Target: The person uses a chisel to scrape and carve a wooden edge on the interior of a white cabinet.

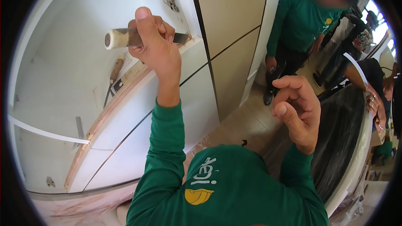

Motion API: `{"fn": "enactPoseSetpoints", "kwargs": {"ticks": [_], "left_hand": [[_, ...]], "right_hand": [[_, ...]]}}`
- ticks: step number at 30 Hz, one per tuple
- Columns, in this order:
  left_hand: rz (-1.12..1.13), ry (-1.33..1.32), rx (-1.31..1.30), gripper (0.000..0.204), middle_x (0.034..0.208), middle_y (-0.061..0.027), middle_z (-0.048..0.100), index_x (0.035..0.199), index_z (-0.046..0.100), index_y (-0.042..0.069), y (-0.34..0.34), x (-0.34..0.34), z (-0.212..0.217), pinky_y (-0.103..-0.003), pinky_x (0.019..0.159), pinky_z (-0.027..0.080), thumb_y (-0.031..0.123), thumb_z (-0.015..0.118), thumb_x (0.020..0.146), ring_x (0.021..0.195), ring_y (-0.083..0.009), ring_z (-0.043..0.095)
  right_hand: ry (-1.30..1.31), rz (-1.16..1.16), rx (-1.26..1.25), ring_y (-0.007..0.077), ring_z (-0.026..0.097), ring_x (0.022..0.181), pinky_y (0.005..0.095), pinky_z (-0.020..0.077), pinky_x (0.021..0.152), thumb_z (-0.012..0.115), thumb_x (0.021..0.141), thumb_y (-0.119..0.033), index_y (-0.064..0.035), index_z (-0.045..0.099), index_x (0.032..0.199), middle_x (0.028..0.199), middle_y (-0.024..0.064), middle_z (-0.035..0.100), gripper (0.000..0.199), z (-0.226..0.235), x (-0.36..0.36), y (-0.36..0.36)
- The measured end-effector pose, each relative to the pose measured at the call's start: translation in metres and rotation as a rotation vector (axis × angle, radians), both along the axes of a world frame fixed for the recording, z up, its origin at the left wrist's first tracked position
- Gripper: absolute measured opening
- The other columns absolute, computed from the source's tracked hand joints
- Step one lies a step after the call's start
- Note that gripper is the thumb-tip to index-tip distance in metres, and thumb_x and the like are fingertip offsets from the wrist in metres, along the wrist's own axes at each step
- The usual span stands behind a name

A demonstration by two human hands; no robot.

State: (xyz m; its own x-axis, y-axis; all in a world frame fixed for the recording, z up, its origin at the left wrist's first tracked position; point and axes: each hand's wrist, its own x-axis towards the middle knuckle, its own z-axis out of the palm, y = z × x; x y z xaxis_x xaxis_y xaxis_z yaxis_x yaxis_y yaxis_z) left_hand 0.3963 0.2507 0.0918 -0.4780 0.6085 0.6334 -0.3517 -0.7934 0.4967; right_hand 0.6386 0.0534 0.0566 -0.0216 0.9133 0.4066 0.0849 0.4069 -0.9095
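Observation:
My left hand [155, 42] is wrapped around a chisel [119, 38], its pale handle pointing left and its flat metal blade pointing right. The blade's end is close to the bare wood edge [121, 90] of a white cabinet [138, 121]; whether it touches cannot be made out. Inside the cabinet, below that hand, lies a tool with a wooden handle [117, 68] and a thin dark shaft. Raised on the right, my right hand [298, 115] holds nothing, its fingers loosely curled and apart from the thumb.
Metal hinges [170, 2] are fixed inside the cabinet. Tall beige panels [230, 12] stand beyond it. A co-worker in a green shirt [293, 21] stands at the far right. Nearer, a dark plastic-wrapped panel [341, 125] runs along my right side, with another person's hand [374, 102] at its edge.

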Motion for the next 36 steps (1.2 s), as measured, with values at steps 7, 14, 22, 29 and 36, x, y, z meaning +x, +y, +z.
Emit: {"fn": "enactPoseSetpoints", "kwargs": {"ticks": [7, 14, 22, 29, 36], "left_hand": [[0.019, 0.053, 0.012, 0.055, 0.064, 0.0020, 0.045, 0.075, 0.045, 0.013, 0.005, 0.010, 0.010, -0.026, 0.048, 0.031, 0.036, 0.085, 0.104, 0.052, -0.0070, 0.039], [0.003, 0.147, -0.048, 0.057, 0.065, 0.0036, 0.046, 0.075, 0.045, 0.013, 0.016, 0.010, 0.023, -0.027, 0.049, 0.030, 0.039, 0.087, 0.103, 0.052, -0.0064, 0.036], [0.070, 0.294, -0.152, 0.042, 0.069, 0.0016, 0.056, 0.082, 0.059, 0.011, 0.033, 0.008, 0.023, -0.028, 0.050, 0.038, 0.036, 0.081, 0.107, 0.054, -0.0077, 0.047], [0.070, 0.700, -0.020, 0.031, 0.070, -0.0007, 0.058, 0.089, 0.064, 0.003, -0.003, -0.017, 0.018, -0.028, 0.060, 0.042, 0.025, 0.071, 0.109, 0.064, -0.0089, 0.051], [0.032, 0.389, -0.013, 0.036, 0.074, 0.0082, 0.057, 0.080, 0.058, 0.004, 0.037, 0.008, 0.017, -0.027, 0.063, 0.041, 0.019, 0.078, 0.106, 0.072, -0.0034, 0.045]], "right_hand": [[-0.124, 0.008, 0.233, 0.0076, 0.058, 0.069, 0.0235, 0.0433, 0.069, 0.089, 0.095, -0.017, 0.0025, 0.067, 0.136, 0.079, 0.0001, 0.068, 0.051, 0.018, 0.000, -0.009], [-0.175, -0.035, 0.368, 0.0083, 0.057, 0.064, 0.0242, 0.0431, 0.064, 0.097, 0.086, -0.024, 0.0030, 0.070, 0.132, 0.073, -0.0004, 0.068, 0.060, 0.032, 0.007, -0.028], [-0.077, 0.005, 0.233, 0.0092, 0.059, 0.067, 0.0253, 0.0415, 0.068, 0.082, 0.097, -0.032, 0.0084, 0.062, 0.133, 0.079, 0.0036, 0.065, 0.057, 0.044, -0.010, -0.008], [-0.206, -0.018, 0.823, 0.0186, 0.058, 0.064, 0.0335, 0.0447, 0.064, 0.071, 0.099, -0.019, 0.0002, 0.057, 0.102, 0.072, 0.0079, 0.059, 0.024, 0.149, -0.099, 0.149], [-0.347, -0.037, 1.366, 0.0285, 0.058, 0.060, 0.0405, 0.0480, 0.062, 0.062, 0.100, -0.007, -0.0042, 0.053, 0.078, 0.067, 0.0143, 0.056, 0.024, 0.206, -0.171, 0.200]]}}
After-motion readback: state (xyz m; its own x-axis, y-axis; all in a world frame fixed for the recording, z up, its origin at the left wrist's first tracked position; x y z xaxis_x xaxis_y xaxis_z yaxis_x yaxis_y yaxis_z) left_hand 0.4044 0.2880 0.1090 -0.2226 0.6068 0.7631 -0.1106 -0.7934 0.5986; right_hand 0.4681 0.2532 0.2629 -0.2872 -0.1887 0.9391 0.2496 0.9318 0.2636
